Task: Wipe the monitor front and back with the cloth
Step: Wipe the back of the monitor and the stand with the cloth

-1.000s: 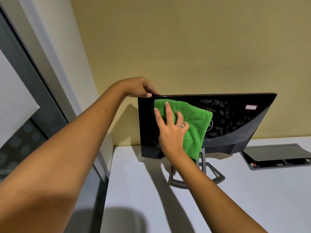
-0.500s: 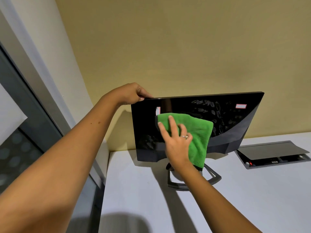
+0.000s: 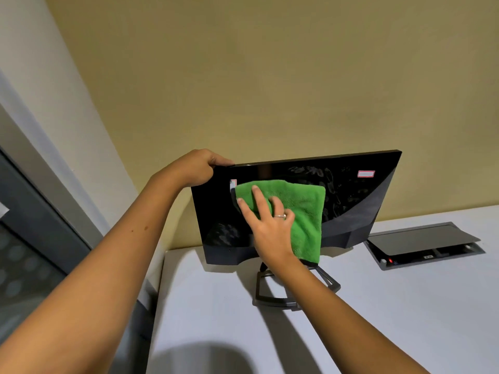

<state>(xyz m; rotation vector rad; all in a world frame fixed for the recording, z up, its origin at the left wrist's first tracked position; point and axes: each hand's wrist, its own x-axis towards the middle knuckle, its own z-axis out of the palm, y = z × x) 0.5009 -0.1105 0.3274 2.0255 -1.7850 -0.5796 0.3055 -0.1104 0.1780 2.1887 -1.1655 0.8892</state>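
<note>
A glossy black monitor [image 3: 356,201] stands on a grey stand [image 3: 272,298] on the white desk, its back side turned toward me with smudges and a small red-edged sticker near its top right. My left hand [image 3: 199,168] grips the monitor's top left corner. My right hand [image 3: 267,225] lies flat with fingers spread, pressing a folded green cloth [image 3: 302,211] against the left-middle of the black panel. The cloth hangs down past the panel's lower edge.
The white desk [image 3: 378,319] runs to a yellow wall behind the monitor. A grey flip-up cable box [image 3: 421,244] with a small red light sits in the desk at the right. A dark glass partition frame [image 3: 40,225] borders the desk's left edge.
My right hand slid the cloth down from the panel's top left to its left-middle. My left hand kept its hold on the top corner.
</note>
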